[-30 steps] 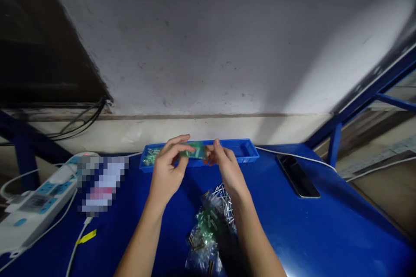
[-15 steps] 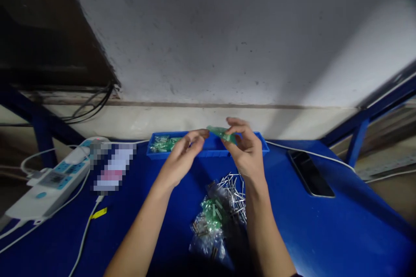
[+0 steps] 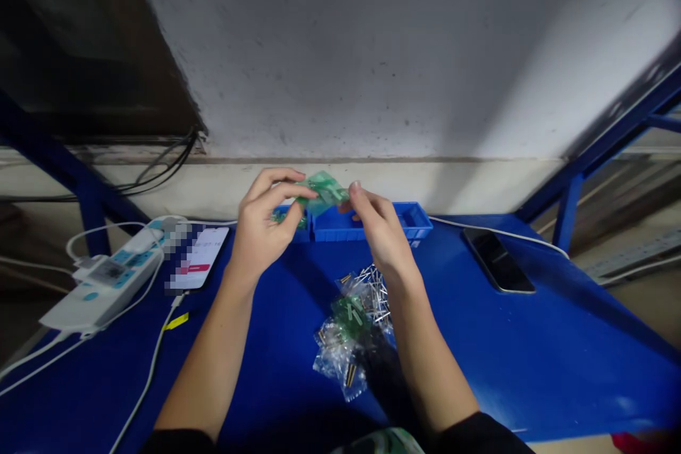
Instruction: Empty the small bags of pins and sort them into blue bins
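Observation:
A small green plastic bag (image 3: pixel 322 190) with pale pieces inside is stretched between my two hands, above the blue tray (image 3: pixel 340 229). My left hand (image 3: pixel 270 220) pinches the bag's left side between thumb and fingers. At its right edge, my right hand (image 3: pixel 379 221) grips it with the thumb on top. Behind my left hand, more green bags (image 3: pixel 290 218) lie in the tray's left compartment, mostly hidden. Below my hands on the table are loose silver metal pins (image 3: pixel 377 291), another green bag (image 3: pixel 351 316) and clear bags (image 3: pixel 340 362) with brass-coloured pieces.
A white power strip (image 3: pixel 114 277) with cables and a lit phone (image 3: pixel 205 255) are on the left of the blue table (image 3: pixel 287 383). A dark phone (image 3: pixel 497 260) lies on the right. The wall (image 3: pixel 362 71) rises right behind the tray.
My left hand has come up and taken hold of the green bag's left side. The bag has moved left and spread out between both hands. The camera view has shifted slightly.

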The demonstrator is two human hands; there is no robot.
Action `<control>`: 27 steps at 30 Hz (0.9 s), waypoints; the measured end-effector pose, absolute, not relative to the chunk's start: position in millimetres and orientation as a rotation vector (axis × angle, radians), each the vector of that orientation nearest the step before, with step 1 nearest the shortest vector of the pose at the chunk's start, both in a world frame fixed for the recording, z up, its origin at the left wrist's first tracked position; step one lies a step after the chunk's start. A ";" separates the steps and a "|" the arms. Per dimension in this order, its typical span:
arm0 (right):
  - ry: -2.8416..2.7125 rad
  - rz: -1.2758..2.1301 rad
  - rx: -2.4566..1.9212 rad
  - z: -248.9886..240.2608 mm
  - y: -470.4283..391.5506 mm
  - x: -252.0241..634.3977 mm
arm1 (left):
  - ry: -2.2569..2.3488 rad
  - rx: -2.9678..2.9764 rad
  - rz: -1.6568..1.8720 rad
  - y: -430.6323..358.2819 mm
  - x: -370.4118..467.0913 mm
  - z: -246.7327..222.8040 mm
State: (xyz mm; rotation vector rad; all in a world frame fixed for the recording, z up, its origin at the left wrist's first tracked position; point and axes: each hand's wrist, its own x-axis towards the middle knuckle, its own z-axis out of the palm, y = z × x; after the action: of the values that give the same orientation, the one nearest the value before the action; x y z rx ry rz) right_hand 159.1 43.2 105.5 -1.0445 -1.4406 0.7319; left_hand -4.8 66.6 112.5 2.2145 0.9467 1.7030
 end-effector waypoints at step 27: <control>-1.804 0.481 -0.868 153.8 -50.8 166.0 | 1.529 2.226 0.999 142.5 -70.5 34.8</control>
State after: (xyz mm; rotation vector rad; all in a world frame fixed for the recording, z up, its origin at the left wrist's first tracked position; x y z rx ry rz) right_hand 166.0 -50.8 153.8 -0.8677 -1.8037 0.4812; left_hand -70.5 142.5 34.8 2.2263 1.5295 0.9993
